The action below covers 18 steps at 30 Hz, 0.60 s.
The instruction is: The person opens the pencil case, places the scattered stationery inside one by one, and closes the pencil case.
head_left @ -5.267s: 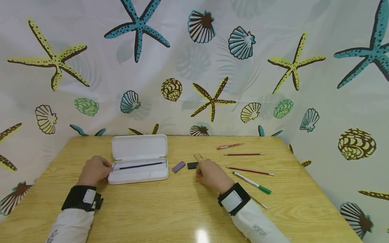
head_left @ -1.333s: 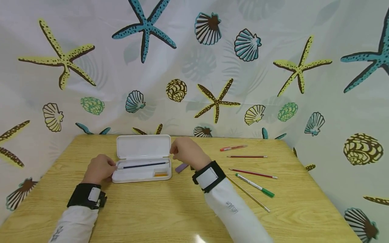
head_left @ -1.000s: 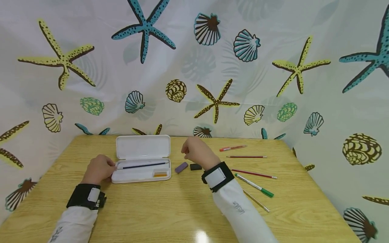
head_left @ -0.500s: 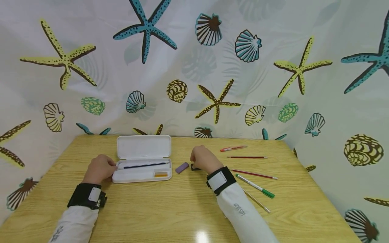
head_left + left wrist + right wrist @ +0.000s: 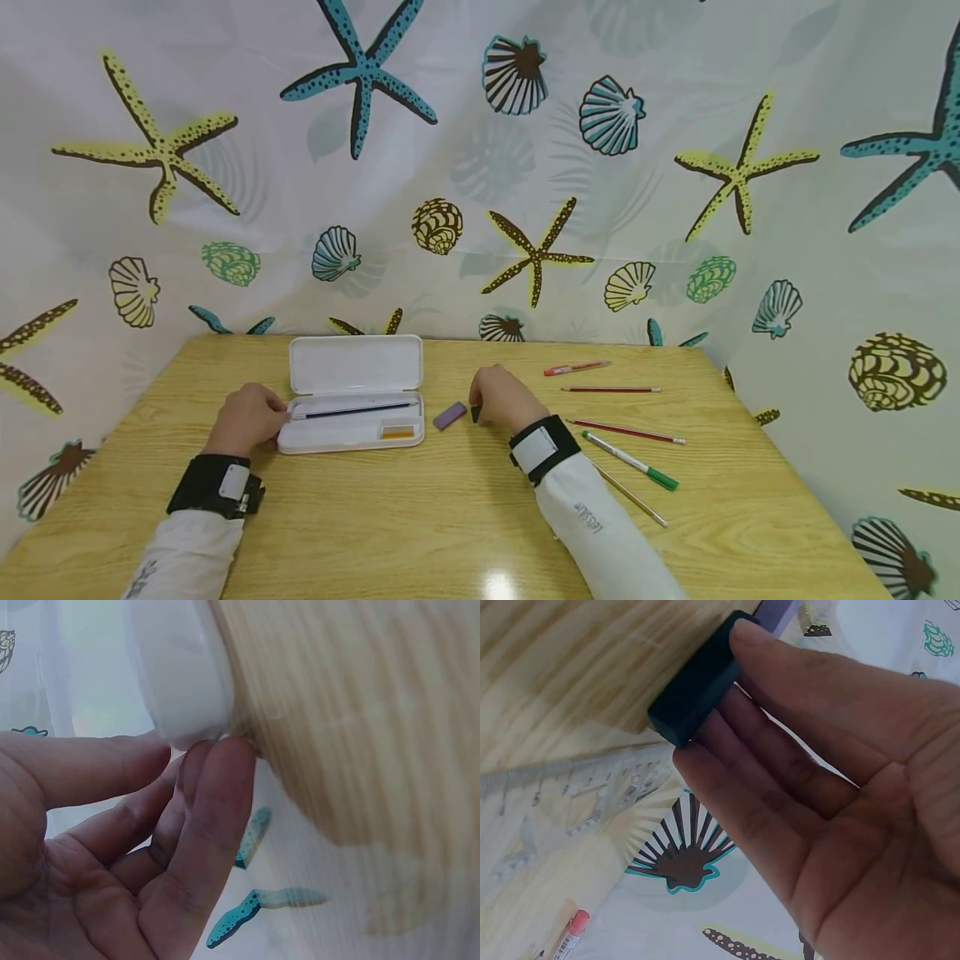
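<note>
A white pencil case [image 5: 356, 363] lies open at the left of the table, a dark blue pencil [image 5: 356, 410] and a small orange item [image 5: 397, 431] inside. My left hand [image 5: 249, 419] grips its left end; in the left wrist view, the thumb [image 5: 112, 769] is at the rim and the fingertips lie against the lower edge. Right of the case, my right hand [image 5: 510, 398] pinches a dark eraser [image 5: 697, 682] between thumb and fingers, low over the table. A purple eraser [image 5: 450, 416] lies between the case and this hand.
On the right lie an orange pen [image 5: 576, 367], two red pencils [image 5: 611, 389], a green-capped marker [image 5: 630, 460] and a gold-coloured pencil [image 5: 628, 493]. A clear ruler [image 5: 562, 802] sits near the right hand. A patterned curtain [image 5: 465, 283] stands behind the table.
The small orange item has gone from the table into the case. My right hand has since moved right from the case and taken hold of the dark eraser. The left hand stays at the case.
</note>
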Motion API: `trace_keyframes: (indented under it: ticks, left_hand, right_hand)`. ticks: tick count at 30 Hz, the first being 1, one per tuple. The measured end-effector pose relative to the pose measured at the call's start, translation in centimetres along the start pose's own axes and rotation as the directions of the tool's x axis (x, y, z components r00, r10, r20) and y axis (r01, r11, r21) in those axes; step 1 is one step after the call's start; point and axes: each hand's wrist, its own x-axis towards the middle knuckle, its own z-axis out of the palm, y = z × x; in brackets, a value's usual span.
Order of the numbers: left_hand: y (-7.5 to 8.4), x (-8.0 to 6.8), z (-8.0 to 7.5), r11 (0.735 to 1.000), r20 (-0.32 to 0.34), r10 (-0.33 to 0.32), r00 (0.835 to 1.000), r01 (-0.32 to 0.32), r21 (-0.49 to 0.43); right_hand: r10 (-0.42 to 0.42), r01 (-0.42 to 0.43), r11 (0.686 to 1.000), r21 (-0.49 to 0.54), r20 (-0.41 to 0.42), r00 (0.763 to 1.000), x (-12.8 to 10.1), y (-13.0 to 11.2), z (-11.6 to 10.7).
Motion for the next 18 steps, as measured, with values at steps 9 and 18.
trace_keyframes:
  ticks: [9, 18]
  left_hand:
    - [-0.11, 0.06, 0.07, 1.0, -0.003, 0.013, 1.0, -0.013, 0.0]
    - [0.07, -0.06, -0.03, 1.0, 0.001, 0.003, 1.0, -0.003, 0.005]
  right_hand:
    - [-0.041, 0.041, 0.999, -0.016, -0.02, 0.999, -0.02, 0.23, 0.26]
    - [-0.041, 0.04, 0.999, -0.024, -0.02, 0.999, -0.06, 0.34, 0.38]
